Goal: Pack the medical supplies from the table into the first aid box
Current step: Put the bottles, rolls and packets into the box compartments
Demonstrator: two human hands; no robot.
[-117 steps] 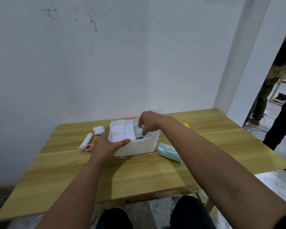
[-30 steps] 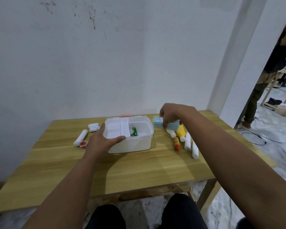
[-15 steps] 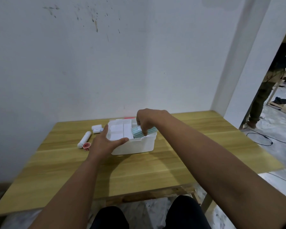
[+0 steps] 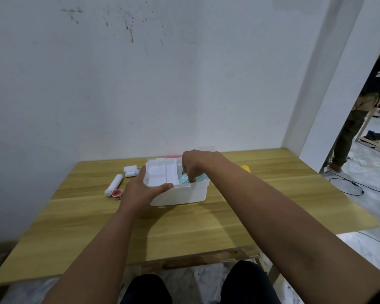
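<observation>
The white first aid box (image 4: 184,195) stands open in the middle of the wooden table (image 4: 184,227). My left hand (image 4: 140,189) grips its near left corner, thumb along the front rim. My right hand (image 4: 193,165) reaches down into the box's right compartment, fingers on a teal striped pack (image 4: 185,178) that lies inside, mostly hidden. Left of the box lie a white tube (image 4: 114,184), a small red cap (image 4: 117,193) and a small white roll (image 4: 131,170). A yellow bottle (image 4: 245,167) peeks out behind my right forearm.
A white wall rises right behind the table. Something red (image 4: 173,157) shows behind the box. To the right, a doorway opens onto a room where a person (image 4: 351,128) stands, with a black cable (image 4: 347,183) on the floor.
My right hand carried the teal striped pack from the right of the box into its right compartment and has pushed it lower. My left hand has stayed on the box.
</observation>
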